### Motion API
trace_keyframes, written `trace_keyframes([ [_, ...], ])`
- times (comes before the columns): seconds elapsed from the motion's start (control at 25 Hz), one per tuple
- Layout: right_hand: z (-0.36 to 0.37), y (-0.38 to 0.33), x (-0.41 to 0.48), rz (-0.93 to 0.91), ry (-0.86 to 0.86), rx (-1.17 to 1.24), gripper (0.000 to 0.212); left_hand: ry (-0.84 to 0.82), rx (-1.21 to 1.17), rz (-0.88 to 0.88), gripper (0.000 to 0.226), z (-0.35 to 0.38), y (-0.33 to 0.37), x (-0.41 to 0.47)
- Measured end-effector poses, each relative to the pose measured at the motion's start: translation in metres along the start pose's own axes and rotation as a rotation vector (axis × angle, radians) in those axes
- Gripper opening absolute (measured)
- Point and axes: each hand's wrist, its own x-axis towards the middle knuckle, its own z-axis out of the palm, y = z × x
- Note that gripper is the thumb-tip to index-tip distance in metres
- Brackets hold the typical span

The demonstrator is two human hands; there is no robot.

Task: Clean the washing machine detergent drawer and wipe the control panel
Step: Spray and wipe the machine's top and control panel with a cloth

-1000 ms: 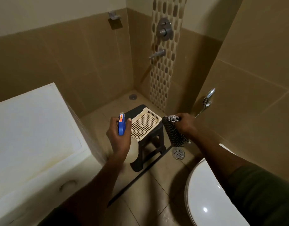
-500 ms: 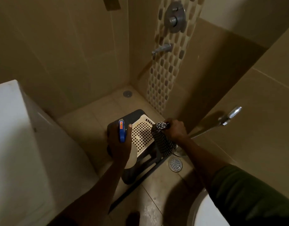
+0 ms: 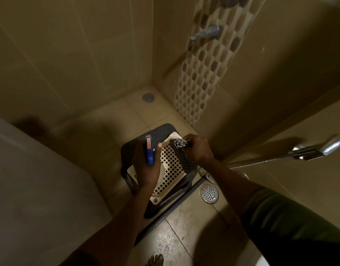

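Open floor (image 3: 115,120) lies beyond the dark stool (image 3: 159,133). The left hand (image 3: 148,166) grips a blue-fronted drawer (image 3: 149,153); the right hand (image 3: 199,150) clutches a bristly brush (image 3: 181,159) over it.

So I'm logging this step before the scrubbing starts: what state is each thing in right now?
left hand: shut on blue piece, held upright.
right hand: shut on brush, bristles angled down over the tray.
perforated tray: tilted on the stool.
stool: standing on the floor.
wall tap: no water seen running.
hand sprayer: hanging at the wall.
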Motion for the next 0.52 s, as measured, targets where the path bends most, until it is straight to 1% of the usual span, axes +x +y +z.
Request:
trace_keyframes([
  [0.08, 0.013, 0.001, 0.006, 0.004, 0.008, 0.007, 0.025, -0.028, -0.001, -0.016, 0.022, 0.007, -0.013, 0.002],
  [0.2, 0.019, 0.009, 0.011, 0.04, 0.036, -0.021, 0.035, -0.108, -0.035, -0.104, 0.035, 0.02, -0.043, 0.002],
  [0.28, 0.02, 0.016, 0.013, 0.032, 0.018, -0.02, 0.033, -0.112, -0.06, -0.106, 0.04, 0.026, -0.058, -0.004],
  [0.4, 0.02, 0.024, 0.012, 0.037, 0.013, 0.001, 0.03, -0.054, -0.047, -0.114, 0.047, 0.027, -0.067, -0.017],
  [0.44, 0.02, 0.026, 0.009, 0.044, 0.009, 0.001, 0.03, -0.054, -0.032, -0.122, 0.053, 0.026, -0.071, -0.022],
  [0.52, 0.021, 0.032, 0.002, 0.043, 0.011, 0.001, 0.027, -0.116, 0.01, -0.177, 0.071, 0.025, -0.081, -0.033],
])
